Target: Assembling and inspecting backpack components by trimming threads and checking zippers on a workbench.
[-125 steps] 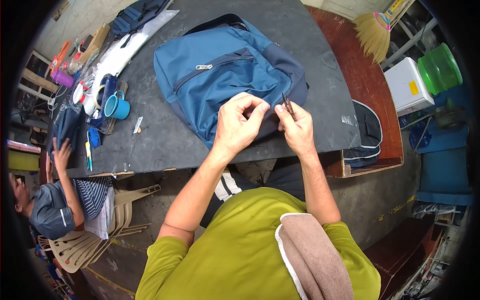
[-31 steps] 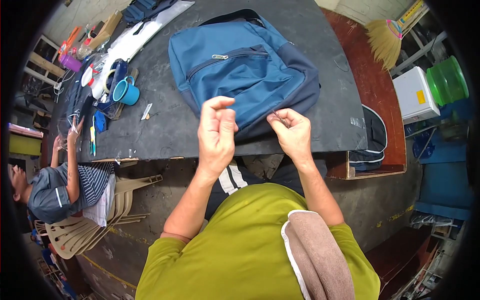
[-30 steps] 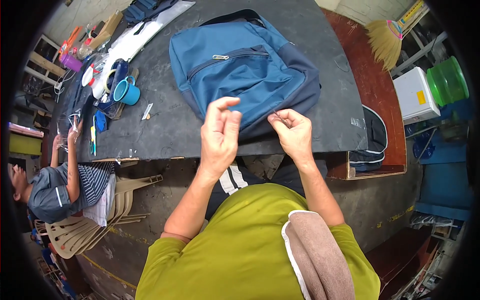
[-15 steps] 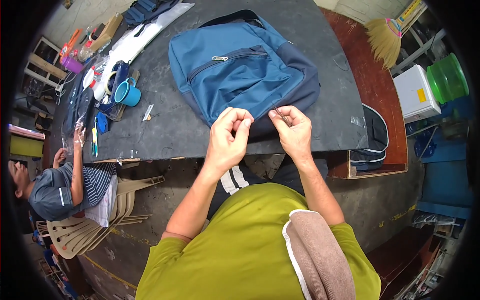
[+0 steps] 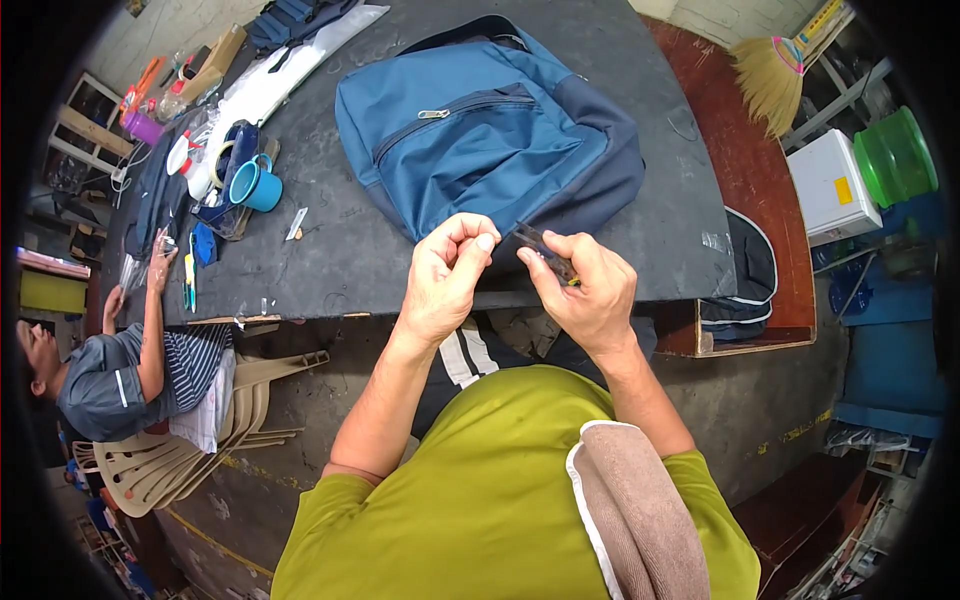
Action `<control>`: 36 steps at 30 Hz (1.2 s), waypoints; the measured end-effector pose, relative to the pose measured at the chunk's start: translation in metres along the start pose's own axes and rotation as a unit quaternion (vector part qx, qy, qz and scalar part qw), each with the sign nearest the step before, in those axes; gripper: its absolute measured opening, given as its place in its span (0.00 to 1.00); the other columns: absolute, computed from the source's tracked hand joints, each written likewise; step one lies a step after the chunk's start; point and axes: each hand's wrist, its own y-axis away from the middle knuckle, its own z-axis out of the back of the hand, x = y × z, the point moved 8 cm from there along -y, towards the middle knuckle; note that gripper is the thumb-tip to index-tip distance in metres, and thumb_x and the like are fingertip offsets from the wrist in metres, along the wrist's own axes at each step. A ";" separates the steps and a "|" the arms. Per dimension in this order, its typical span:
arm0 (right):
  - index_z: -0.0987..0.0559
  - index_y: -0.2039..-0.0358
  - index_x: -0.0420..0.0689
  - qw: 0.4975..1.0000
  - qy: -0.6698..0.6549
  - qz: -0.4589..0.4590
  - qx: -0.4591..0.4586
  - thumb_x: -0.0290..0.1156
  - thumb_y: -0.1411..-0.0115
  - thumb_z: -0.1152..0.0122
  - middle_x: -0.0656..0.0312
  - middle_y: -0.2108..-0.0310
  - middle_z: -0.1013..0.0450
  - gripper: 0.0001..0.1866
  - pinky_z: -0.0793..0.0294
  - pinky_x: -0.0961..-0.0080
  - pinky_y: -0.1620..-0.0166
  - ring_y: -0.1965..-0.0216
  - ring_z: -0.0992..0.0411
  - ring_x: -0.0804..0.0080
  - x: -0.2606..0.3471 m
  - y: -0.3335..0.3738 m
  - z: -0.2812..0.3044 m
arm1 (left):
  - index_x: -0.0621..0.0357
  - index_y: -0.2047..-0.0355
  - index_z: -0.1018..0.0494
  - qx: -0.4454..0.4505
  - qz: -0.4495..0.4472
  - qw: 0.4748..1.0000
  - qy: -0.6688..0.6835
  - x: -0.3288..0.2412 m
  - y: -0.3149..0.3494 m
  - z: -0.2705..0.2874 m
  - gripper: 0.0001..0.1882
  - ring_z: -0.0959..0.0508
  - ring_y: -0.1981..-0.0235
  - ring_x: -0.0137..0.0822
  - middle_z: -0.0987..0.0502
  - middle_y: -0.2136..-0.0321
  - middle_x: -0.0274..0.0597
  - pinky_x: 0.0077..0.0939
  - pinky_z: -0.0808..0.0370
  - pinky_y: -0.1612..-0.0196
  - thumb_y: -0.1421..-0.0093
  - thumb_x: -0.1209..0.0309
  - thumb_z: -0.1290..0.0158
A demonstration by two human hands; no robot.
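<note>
A blue backpack [image 5: 470, 130] with darker navy sides lies on the dark table, its bottom edge toward me. At that edge my left hand [image 5: 445, 272] is closed, thumb and forefinger pinched together. Whatever sits in that pinch is too small to make out. My right hand [image 5: 590, 285] is wrapped round a small pair of dark thread snips [image 5: 540, 245] with a bit of yellow on it. The tips of the snips point up and left, close to my left fingertips and the bag's bottom seam.
On the left stand a blue mug [image 5: 256, 186], tape rolls and a light-blue cutter [image 5: 190, 280]. A co-worker [image 5: 120, 385] handles clear plastic at the table's left end. Right of the table, a reddish wooden bench [image 5: 790, 300] holds a dark bag [image 5: 745, 270].
My right hand has turned and closed round the snips, which now show more fully. My left hand has shifted slightly left. The backpack has moved a little, and the co-worker's hands have moved.
</note>
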 end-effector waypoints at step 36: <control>0.15 0.57 0.40 0.998 -0.053 -0.033 0.012 0.29 0.41 0.15 0.58 0.69 0.17 0.16 0.23 0.72 0.68 0.74 0.22 0.70 -0.001 0.011 -0.003 | 0.61 0.58 0.21 -0.061 -0.068 0.995 -0.042 -0.008 0.017 0.023 0.02 0.23 0.60 0.26 0.20 0.62 0.33 0.24 0.27 0.50 0.25 0.76 0.42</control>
